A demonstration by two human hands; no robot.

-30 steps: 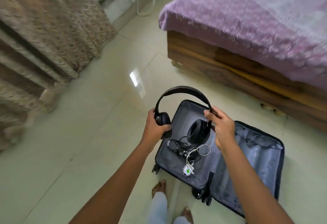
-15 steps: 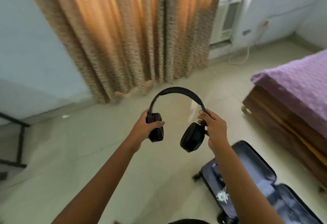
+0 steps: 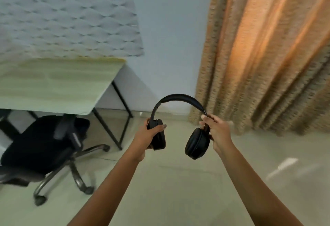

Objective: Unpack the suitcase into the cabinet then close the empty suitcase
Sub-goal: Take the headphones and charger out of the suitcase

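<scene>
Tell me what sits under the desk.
A black office chair is partly under the desk, beside its black metal legs. The desktop covers whatever lies further back.

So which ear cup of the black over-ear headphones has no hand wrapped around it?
The cup on the right: the right hand pinches the band above it, while the left hand wraps the other cup.
</scene>
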